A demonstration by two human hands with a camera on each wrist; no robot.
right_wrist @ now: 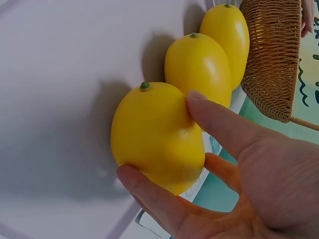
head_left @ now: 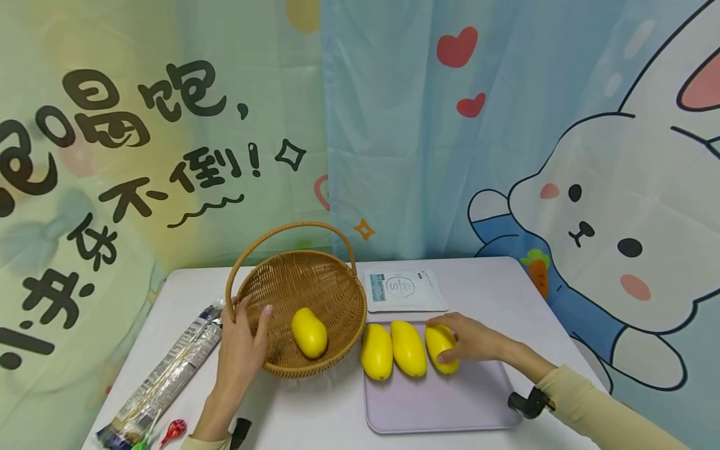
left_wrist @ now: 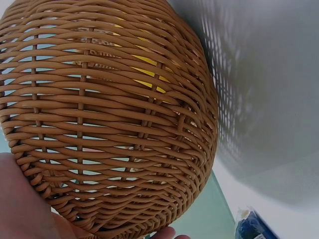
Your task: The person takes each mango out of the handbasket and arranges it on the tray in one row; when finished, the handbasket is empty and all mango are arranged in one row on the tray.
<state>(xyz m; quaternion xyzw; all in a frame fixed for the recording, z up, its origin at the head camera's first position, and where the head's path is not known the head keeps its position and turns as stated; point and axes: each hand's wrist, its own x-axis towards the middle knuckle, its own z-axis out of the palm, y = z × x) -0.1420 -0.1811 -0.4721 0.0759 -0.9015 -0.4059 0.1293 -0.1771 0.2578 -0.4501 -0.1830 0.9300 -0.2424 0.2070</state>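
Note:
My left hand (head_left: 239, 356) grips the left side of a brown wicker basket (head_left: 281, 275), its thumb over the rim beside the base of the tall handle. The basket leans toward me, and one yellow mango (head_left: 309, 333) lies inside. My right hand (head_left: 475, 337) holds another mango (right_wrist: 154, 134) with thumb and fingers around its sides, at the right end of a row on a pale purple tray (head_left: 439, 406). Two more mangoes, the middle one (head_left: 409, 349) and the left one (head_left: 376, 351), lie beside it. The left wrist view shows mostly the basket's woven outside.
Behind the tray lies a flat white device with a small display (head_left: 402, 290), perhaps a scale. A long silver packet (head_left: 163, 375) lies along the table's left side, with a red-wrapped lollipop (head_left: 174, 430) near its front end. A printed curtain (head_left: 382, 125) hangs behind the table.

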